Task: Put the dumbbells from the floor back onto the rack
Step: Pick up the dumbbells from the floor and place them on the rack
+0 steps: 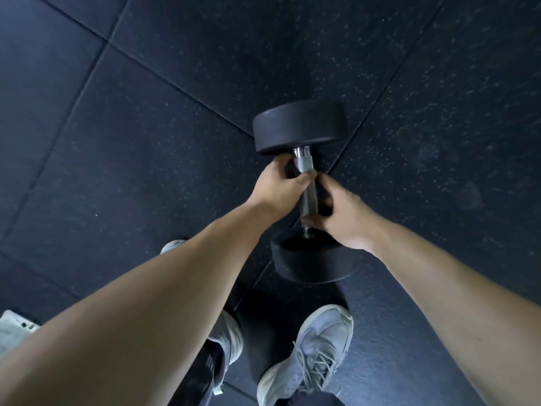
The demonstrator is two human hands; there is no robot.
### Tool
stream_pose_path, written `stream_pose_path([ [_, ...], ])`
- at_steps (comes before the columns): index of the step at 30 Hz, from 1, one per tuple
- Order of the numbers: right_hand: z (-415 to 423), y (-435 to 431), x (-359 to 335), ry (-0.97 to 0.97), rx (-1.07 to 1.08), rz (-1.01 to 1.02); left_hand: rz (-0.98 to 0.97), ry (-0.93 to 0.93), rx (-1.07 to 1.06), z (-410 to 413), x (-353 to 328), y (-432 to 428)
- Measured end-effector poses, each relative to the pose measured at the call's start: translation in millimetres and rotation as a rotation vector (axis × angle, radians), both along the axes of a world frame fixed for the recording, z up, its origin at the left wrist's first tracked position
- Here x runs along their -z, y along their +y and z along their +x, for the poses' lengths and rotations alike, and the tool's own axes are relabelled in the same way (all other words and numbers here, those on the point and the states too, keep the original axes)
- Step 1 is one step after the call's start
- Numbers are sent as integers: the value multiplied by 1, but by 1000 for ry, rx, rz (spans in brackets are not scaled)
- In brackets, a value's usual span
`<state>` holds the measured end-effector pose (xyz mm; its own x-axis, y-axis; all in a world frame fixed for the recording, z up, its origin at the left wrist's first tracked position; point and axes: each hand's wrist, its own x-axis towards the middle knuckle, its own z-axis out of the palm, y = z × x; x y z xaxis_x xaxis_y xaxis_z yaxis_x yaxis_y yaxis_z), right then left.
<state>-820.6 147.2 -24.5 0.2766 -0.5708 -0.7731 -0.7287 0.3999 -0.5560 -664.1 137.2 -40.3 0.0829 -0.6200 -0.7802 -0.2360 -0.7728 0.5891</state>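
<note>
Steel dumbbell handle (304, 163) inside curled fingers (301, 179)

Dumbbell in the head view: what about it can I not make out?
- Dumbbell handle: partly covered by the left hand and right hand gripping it.
- Lifted or resting on the floor: head view's steep angle does not show.
- Rack: outside the head view's edges.

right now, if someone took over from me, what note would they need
Left hand grips the dumbbell handle near the far head.
Right hand grips it near the near head.
It is down by the floor, in front of the shoes; lifted or not, unclear.
No rack in view.
Done: grip taken.
Left: carry it to the rack.
</note>
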Motion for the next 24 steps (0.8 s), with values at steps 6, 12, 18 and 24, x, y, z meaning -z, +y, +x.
stream_pose_path([
  [6, 1, 4, 2, -43, 67, -25, -35, 14, 45, 4, 2, -2],
  [12, 11, 9, -5, -67, 112, -40, -25, 15, 32, 7, -5, 2],
  [18, 23, 23, -39, -38, 146, -12, -43, 32, 62, 19, -33, 10],
  [24, 36, 30, -144, -91, 296, 23, -106, 25, 119, 27, -132, 5],
])
